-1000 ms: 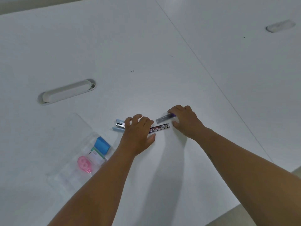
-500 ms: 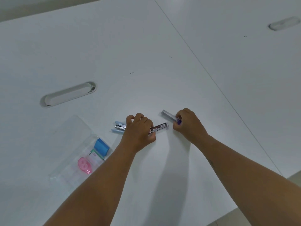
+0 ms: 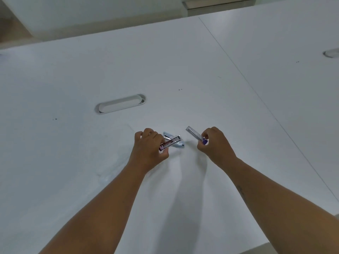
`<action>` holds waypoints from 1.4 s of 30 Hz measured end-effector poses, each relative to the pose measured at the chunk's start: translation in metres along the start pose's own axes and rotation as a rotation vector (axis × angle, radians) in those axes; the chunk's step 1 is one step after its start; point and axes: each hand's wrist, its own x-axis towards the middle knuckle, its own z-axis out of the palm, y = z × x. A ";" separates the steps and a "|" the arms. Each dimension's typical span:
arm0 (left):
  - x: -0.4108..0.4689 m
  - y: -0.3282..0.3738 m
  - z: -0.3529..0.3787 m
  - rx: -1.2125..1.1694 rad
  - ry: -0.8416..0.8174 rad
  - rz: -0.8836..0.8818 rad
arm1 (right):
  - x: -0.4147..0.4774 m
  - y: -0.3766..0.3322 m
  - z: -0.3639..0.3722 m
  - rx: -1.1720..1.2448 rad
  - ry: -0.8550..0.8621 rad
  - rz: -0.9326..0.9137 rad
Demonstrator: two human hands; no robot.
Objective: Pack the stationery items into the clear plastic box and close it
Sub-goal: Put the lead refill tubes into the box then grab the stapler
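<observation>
Setting: white tabletop (image 3: 183, 189) with an oval cable slot (image 3: 120, 104) set into it, well beyond both hands; a seam runs down the surface off to the right.
Left hand (image 3: 149, 153): fingers (image 3: 147, 133) curled closed around a dark-labelled lead case (image 3: 170, 143), gripped at its near end, the far end jutting out to the right and slightly away.
Right hand (image 3: 214, 145): fingers (image 3: 208, 132) pinched shut on the purple-capped end of a clear lead tube (image 3: 195, 135), whose long axis slants up and away to the left.
Between the hands: a small pale-blue stapler (image 3: 173, 142) lies flat on the surface, just under and behind the dark case, touching neither hand as far as can be told; the left fingers are nearer to it.
Clear plastic box: out of view; faint outlines on the surface left of the left forearm may be part of it, but that cannot be told.
Judgement: both hands are loaded, so the coming move is a carry to the box; which way it lies from the fingers cannot be read here.
Remaining: stapler yet to be picked up, box yet to be closed.
</observation>
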 end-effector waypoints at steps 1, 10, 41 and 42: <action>-0.007 -0.009 -0.005 -0.001 0.008 -0.014 | -0.005 -0.009 0.006 0.000 -0.005 -0.007; -0.099 -0.092 -0.049 -0.033 0.033 -0.146 | -0.073 -0.100 0.081 0.069 -0.027 -0.026; -0.105 -0.141 -0.065 0.119 -0.229 0.455 | -0.118 -0.121 0.125 0.083 0.005 0.197; -0.101 -0.142 -0.065 0.138 -0.253 0.493 | -0.121 -0.118 0.125 0.081 0.005 0.204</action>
